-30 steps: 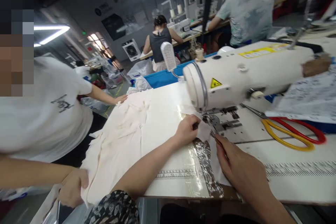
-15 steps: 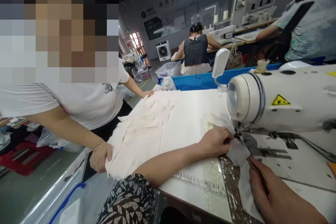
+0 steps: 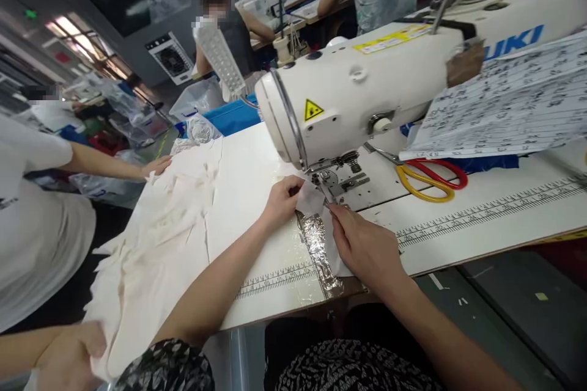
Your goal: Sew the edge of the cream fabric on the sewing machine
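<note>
Now the right hand (image 3: 369, 247) pinches a slim metal tool (image 3: 327, 194) at centre frame; the left hand (image 3: 282, 203) curls narrow at the edge of a white cloth (image 3: 310, 197), though whether it grips I cannot tell; the cloth lies below the sewing machine's head (image 3: 293, 122), which half a second ago stood at far right; the scissors (image 3: 428, 180), then barely in frame, now show whole at right.

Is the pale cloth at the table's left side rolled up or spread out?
Spread out: the pale cloth lies wide and wrinkled on the table, with uneven edges. Hidden layers, I cannot tell.
</note>
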Demonstrator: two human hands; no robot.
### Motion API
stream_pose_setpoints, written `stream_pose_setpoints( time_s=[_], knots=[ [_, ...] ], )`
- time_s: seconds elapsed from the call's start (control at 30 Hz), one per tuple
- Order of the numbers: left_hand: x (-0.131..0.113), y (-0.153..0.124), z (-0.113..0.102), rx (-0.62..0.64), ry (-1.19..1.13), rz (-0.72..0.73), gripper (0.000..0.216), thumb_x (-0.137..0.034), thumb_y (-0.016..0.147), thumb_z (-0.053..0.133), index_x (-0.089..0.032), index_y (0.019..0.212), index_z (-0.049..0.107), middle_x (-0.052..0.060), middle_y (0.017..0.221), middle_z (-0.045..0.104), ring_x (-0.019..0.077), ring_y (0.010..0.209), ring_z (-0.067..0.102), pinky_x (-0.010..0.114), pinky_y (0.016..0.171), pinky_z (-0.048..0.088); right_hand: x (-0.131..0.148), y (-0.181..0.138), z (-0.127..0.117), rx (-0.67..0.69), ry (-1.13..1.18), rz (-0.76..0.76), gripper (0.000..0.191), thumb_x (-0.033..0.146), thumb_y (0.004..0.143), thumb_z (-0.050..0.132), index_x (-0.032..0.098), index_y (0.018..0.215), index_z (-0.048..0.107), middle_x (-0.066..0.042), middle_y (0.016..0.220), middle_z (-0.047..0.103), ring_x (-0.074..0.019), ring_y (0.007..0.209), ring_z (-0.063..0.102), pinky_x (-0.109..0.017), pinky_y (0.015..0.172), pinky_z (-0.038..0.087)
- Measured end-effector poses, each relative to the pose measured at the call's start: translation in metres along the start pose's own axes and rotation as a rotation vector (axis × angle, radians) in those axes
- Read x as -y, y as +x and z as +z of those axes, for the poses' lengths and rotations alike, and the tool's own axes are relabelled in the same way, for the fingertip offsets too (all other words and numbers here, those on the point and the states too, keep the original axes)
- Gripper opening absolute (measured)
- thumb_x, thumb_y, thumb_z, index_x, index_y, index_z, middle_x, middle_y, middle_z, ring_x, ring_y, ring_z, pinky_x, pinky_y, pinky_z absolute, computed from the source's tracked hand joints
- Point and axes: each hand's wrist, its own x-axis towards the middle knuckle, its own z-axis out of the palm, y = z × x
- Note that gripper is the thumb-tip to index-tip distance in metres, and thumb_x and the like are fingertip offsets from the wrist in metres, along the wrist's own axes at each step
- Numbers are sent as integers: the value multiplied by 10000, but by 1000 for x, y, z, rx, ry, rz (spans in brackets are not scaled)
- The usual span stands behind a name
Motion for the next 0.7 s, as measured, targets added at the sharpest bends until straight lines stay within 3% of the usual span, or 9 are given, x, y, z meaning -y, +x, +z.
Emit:
stream_pose_setpoints(
  time_s=[0.27, 0.7],
  knots=[
    [-18, -3, -4, -16, -51, -74, 164, -335, 780, 637, -178, 749, 674, 30, 822, 670, 162, 774, 579, 279, 711, 452, 5, 4, -5, -14, 15, 17, 310, 191, 985, 441, 129, 1228, 623, -37, 970, 729, -165, 655, 667, -287, 475, 363],
    [-21, -3, -3, -24, -62, -82, 213, -383, 790, 639, -180, 736, 672, 33, 827, 674, 164, 792, 591, 280, 722, 463, 6, 6, -6, 16, -3, 34, 310, 193, 976, 451, 140, 1230, 621, -30, 965, 733, -170, 650, 670, -288, 479, 355]
  ],
)
